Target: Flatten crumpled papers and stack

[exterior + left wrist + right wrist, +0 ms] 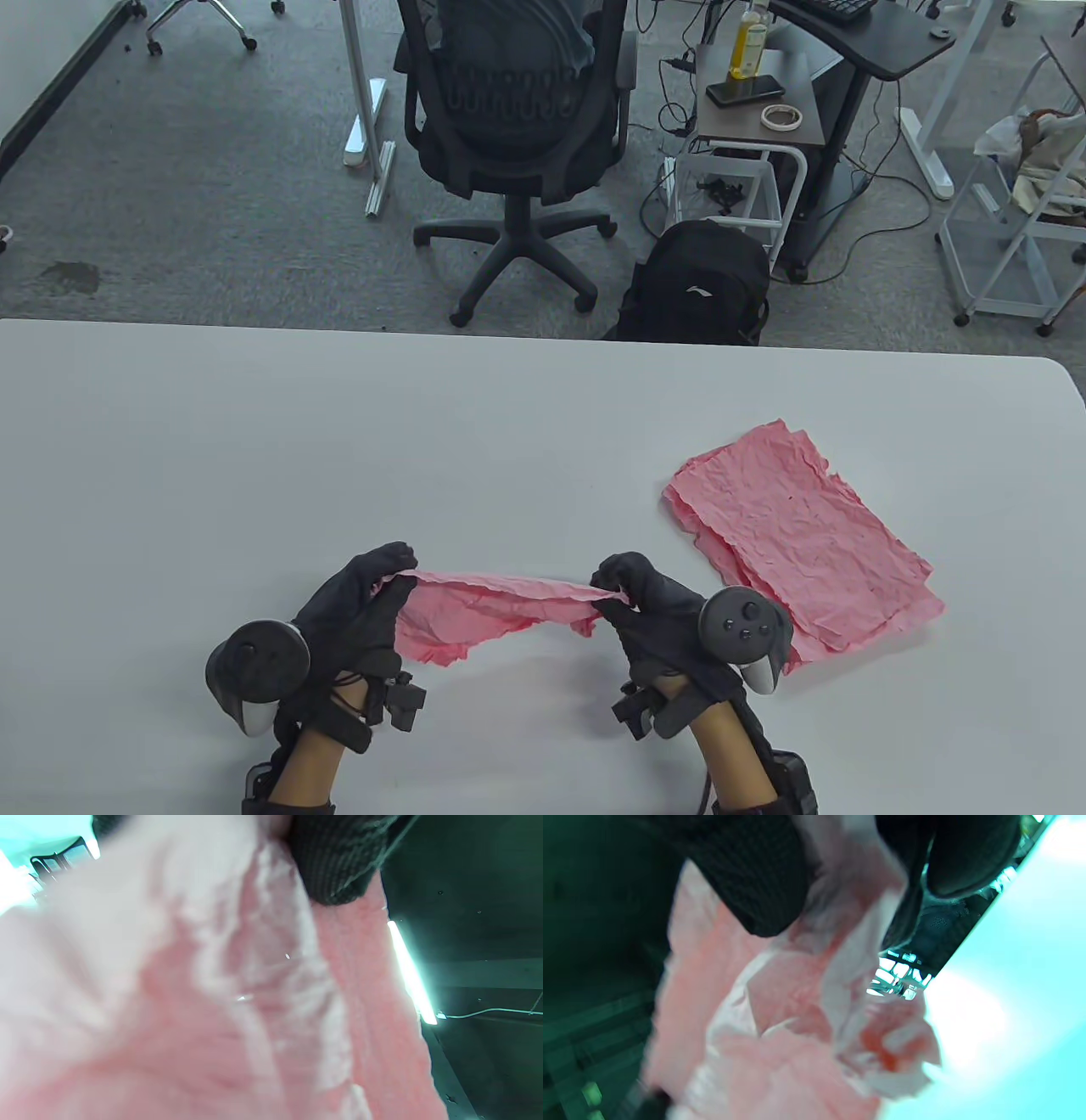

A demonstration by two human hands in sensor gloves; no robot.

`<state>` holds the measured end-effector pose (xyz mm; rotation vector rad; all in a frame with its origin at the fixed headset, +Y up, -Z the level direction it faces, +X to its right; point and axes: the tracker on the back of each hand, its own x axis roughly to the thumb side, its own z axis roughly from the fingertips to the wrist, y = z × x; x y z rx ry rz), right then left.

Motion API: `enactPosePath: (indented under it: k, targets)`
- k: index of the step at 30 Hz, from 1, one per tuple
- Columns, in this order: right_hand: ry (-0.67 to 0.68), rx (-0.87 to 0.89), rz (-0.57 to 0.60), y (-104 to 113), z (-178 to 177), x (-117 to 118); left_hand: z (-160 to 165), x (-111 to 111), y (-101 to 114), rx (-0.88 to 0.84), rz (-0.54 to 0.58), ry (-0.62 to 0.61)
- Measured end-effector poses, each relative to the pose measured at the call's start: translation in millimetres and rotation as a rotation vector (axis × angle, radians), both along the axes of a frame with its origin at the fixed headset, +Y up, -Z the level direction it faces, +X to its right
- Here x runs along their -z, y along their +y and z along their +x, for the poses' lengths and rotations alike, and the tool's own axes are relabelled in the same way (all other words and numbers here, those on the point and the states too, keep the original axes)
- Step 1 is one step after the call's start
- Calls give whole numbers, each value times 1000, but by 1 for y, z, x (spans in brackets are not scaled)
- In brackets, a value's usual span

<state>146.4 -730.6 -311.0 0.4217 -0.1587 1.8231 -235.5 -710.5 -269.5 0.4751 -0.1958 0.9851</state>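
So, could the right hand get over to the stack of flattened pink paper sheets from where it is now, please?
Probably yes: the stack of flattened pink paper sheets lies just beside the right hand on bare white table, nothing between. But that hand and the left hand are pinching the crumpled pink sheet, so it comes along.

Three views, one shared sheet
Overhead camera faces the white table (509, 424); both wrist cameras sit close under the crinkled pink paper sheet (492, 607).

One crumpled pink sheet (484, 615) held aloft — one stack of flattened sheets (802, 543) — two gloved hands.
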Motion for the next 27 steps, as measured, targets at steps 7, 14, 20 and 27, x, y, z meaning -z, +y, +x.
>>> enactPosePath:
  k: [7,14,20,27]
  targets:
    - [91,-81,-111,-3,4,4,-11,6,-7,-85,-58,-16]
    - [124,124,-145,-16,8,9,-11,10,-12,-114,-108,-36]
    - [213,479,-179,-18,3,7,-12,15,-21,-117,-187,-60]
    - [241,464,-252,-20,2,8,-21,15,-23,-123,-190,-2]
